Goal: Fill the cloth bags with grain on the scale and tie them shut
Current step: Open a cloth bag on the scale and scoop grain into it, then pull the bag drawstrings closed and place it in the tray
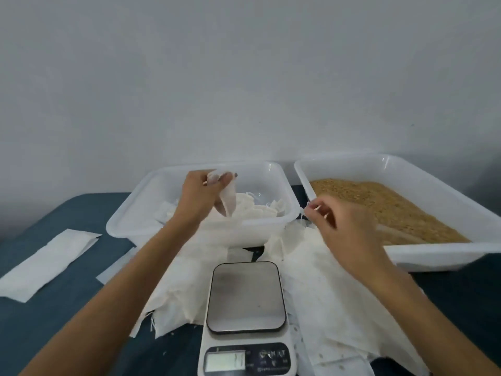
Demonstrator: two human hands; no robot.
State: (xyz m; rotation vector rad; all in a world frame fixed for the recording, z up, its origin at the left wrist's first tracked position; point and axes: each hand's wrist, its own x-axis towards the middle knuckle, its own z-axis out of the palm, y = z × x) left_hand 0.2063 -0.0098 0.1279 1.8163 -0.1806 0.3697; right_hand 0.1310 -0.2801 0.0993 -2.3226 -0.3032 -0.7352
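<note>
The grain tray (433, 202) runs off the right edge, so its far corner is cut away. The scale (245, 318) is clipped by the bottom edge, and its display (224, 360) is too blurred to read; the button labels beside it are equally illegible. The right hand (349, 229) hides whatever its fingertips pinch, and its motion blur smears the cloth (333, 299) beneath. The left hand (202, 198) covers the top of the bag (227, 200). Both forearms leave the picture at the bottom
</note>
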